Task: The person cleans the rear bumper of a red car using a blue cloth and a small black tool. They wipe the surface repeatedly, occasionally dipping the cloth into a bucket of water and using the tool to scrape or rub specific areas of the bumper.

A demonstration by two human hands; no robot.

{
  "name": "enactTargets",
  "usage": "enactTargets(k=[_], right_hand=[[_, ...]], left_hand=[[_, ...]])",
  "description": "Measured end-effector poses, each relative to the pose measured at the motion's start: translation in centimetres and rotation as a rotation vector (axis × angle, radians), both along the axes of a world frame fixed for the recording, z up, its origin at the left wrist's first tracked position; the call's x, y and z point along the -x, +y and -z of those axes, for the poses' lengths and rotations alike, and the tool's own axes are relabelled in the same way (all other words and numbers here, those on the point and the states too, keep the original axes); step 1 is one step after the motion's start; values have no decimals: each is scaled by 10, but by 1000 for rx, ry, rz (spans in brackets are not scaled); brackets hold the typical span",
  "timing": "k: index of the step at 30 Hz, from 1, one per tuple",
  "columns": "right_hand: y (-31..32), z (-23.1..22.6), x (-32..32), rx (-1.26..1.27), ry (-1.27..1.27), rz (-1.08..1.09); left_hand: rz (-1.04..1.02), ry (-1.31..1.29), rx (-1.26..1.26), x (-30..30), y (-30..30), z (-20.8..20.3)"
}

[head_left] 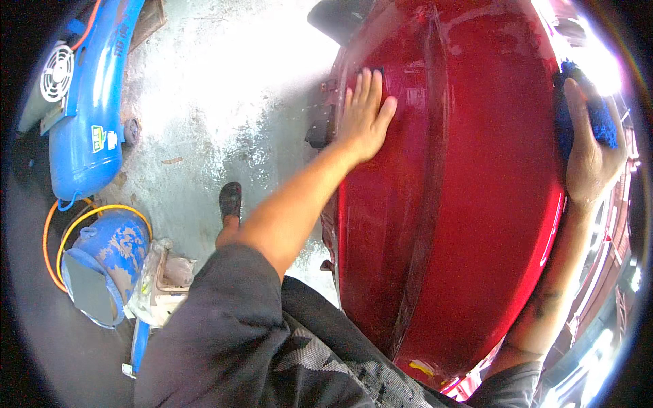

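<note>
A glossy red car body panel (490,170) curves through the middle and right, with a raised crease along its length. My left hand (365,115) lies flat on the panel near its left edge, fingers stretched out and nothing seen in its grasp. At the panel's far right edge my right hand (590,153) is closed round a fluffy blue microfiber cloth (602,122), pressed against the red surface. Part of that cloth is hidden behind the fingers, and bright glare washes out the area around it.
To the left lies a blue air compressor tank (85,153) with a white fan-like guard (57,73). Below it are an orange-yellow hose (64,234), a worn blue drum (122,251) and a plastic-wrapped bundle (166,279). My shoe (231,199) stands on the concrete floor (197,136).
</note>
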State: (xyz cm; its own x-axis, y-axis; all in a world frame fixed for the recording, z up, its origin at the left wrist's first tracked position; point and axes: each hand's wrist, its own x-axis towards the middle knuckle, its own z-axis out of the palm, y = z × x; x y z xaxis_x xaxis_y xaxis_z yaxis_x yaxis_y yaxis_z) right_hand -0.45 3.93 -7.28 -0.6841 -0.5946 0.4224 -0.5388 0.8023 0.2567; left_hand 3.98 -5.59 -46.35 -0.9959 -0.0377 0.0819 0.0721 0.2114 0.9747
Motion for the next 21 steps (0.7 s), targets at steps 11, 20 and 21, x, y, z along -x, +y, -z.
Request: enactTargets(k=[11,20,21], right_hand=[[31,13,20,276,-314,11],[28,5,10,151,-99,49],[27,7,12,234,-149,46]], left_hand=[[-39,-128,-62,2,-22,20],[240,-37,105,-204,18,28],[194,2,139,-166,10,33]])
